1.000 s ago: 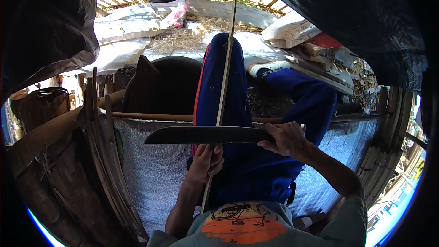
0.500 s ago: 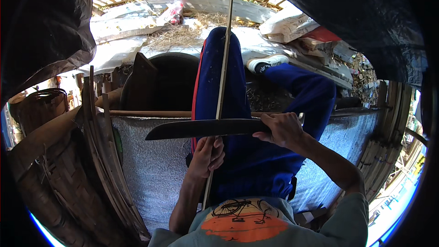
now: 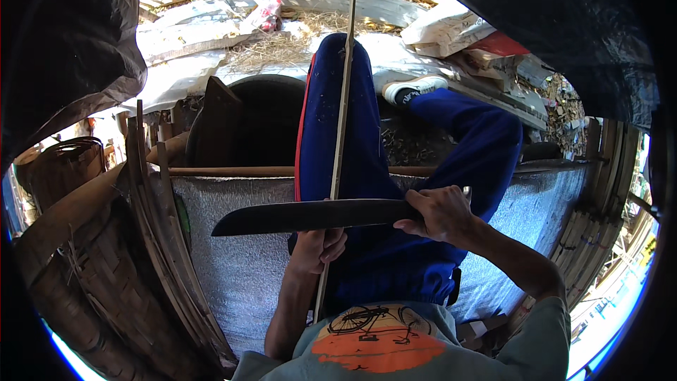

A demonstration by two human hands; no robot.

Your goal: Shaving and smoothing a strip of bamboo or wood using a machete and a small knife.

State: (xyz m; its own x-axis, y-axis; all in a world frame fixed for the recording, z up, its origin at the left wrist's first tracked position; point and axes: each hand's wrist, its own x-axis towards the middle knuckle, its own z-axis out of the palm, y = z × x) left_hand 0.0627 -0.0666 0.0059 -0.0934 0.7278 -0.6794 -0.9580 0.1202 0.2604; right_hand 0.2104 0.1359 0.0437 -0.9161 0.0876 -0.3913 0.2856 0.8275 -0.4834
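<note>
A long thin bamboo strip (image 3: 345, 106) runs lengthwise over my raised knee, from my waist up past the top of the view. My left hand (image 3: 315, 250) is closed around its near part, in front of my lap. Crosswise over the strip lies a machete (image 3: 303, 216), its broad dark blade pointing left and touching or almost touching the strip just beyond my left fingers. The blade hides part of that hand. My right hand (image 3: 441, 213) grips the machete's handle, which is mostly covered by the fingers.
Silvery foil sheeting (image 3: 233, 254) covers the seat under me, edged by a wooden bar (image 3: 233, 171). Upright bamboo slats (image 3: 159, 240) stand at left, more slats (image 3: 599, 219) at right. A dark round container (image 3: 264, 116) sits beyond the bar. Black plastic sheeting (image 3: 77, 35) hangs overhead.
The machete has slid a little toward me along the strip and slightly left, now partly covering my left fingers. My right hand has moved toward me with it.
</note>
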